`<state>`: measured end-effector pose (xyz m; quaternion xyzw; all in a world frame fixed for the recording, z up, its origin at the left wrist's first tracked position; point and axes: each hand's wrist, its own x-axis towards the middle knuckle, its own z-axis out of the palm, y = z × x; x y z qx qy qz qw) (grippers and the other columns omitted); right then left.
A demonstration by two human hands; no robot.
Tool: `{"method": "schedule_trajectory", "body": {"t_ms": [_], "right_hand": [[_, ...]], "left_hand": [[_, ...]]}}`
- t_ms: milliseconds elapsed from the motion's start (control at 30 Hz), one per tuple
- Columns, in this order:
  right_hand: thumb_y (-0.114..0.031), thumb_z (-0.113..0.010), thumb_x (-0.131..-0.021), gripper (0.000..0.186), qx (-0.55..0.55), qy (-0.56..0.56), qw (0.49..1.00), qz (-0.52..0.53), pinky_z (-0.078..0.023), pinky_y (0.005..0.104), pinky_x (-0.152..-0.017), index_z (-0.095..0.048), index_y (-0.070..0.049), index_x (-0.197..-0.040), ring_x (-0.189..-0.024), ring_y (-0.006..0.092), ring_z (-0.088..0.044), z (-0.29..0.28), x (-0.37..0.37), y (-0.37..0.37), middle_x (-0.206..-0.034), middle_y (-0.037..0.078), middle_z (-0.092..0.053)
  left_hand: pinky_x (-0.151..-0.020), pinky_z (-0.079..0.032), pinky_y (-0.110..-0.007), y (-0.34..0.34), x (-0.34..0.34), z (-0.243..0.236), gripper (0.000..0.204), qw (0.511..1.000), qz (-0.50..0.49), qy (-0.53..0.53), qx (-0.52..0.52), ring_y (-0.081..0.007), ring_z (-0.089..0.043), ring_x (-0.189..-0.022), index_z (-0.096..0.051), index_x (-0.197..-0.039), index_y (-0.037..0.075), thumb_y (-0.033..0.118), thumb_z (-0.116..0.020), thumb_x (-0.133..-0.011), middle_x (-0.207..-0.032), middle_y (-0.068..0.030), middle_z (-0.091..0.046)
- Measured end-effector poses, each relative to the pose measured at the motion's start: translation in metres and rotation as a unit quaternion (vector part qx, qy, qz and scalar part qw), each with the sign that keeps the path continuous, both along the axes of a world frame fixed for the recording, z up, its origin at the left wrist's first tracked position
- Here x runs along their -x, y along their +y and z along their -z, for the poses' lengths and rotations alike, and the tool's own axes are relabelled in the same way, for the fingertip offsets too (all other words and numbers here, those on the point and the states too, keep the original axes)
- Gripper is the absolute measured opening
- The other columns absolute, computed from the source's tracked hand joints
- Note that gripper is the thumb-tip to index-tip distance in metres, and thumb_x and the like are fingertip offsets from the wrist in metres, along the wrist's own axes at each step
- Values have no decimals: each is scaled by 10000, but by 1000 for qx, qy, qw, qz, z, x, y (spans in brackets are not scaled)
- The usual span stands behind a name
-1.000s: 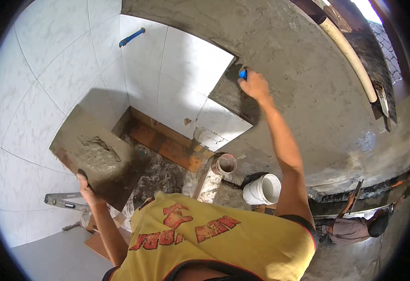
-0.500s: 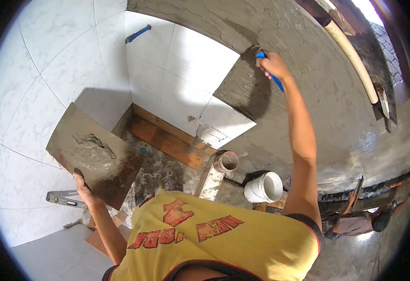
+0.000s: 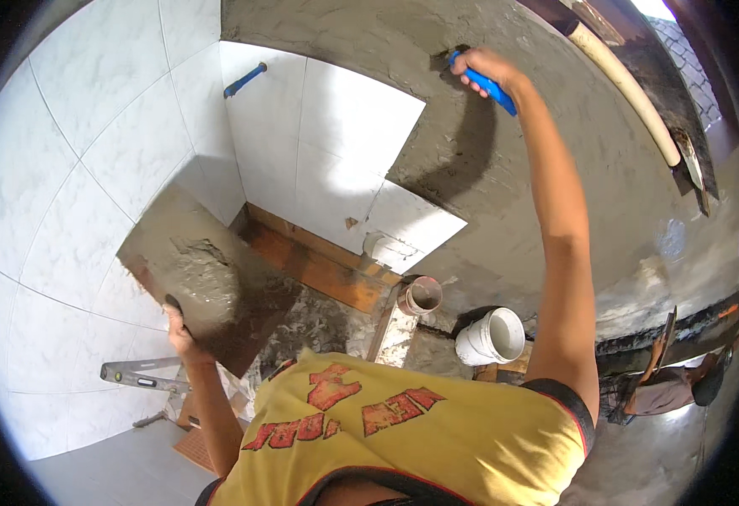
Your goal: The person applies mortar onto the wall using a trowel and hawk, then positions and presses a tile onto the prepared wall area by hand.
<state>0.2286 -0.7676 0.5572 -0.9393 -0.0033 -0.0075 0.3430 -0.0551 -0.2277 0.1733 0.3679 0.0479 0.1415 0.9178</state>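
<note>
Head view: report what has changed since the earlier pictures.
The right hand has carried the blue-handled tool up the grey wall, past the upper right corner of the white tiles. Nothing was visibly picked up or let go. The left hand still holds the board with its mortar heap; the white bucket stays put.

Rough mortar (image 3: pixel 203 263), smooth glossy tiles (image 3: pixel 344 118)

The board (image 3: pixel 247 337) partly hides the left hand (image 3: pixel 180 331), the right hand (image 3: pixel 485 67) partly covers the blue handle (image 3: pixel 498 95), and the bottom edge crops the shirt (image 3: pixel 470 430).
</note>
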Motion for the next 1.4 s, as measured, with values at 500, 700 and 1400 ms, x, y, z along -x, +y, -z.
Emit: {"method": "schedule_trajectory", "body": {"t_ms": [500, 700, 1400], "right_hand": [[-416, -672, -929, 412, 151, -303, 940, 35, -510, 429, -683, -575, -20, -982, -708, 283, -662, 67, 162, -12, -717, 164, -617], [-475, -600, -975, 458, 208, -99, 973, -15, -513, 491, -686, -567, -20, -1018, -716, 408, -655, 156, 278, 29, -749, 207, -648], [-400, -646, -938, 384, 322, -374, 866, 81, -543, 505, -616, -586, -24, -984, -758, 440, -695, 106, 117, 6, -890, 235, -705]], "left_hand": [[-1128, -386, -513, -143, -55, -73, 671, 968, 232, 73, 59, -364, -473, -1338, -359, -1500, 14, 510, -422, -1054, -1481, -184, -459], [-1155, -351, -528, -193, -94, -117, 653, 944, 289, 129, 87, -372, -458, -1355, -383, -1490, 33, 515, -425, -1051, -1475, -197, -470], [-980, -508, -464, -235, -99, -78, 507, 935, 328, 119, 69, -278, -601, -1119, -481, -1379, 38, 424, -502, -1051, -1246, -113, -600]]}}
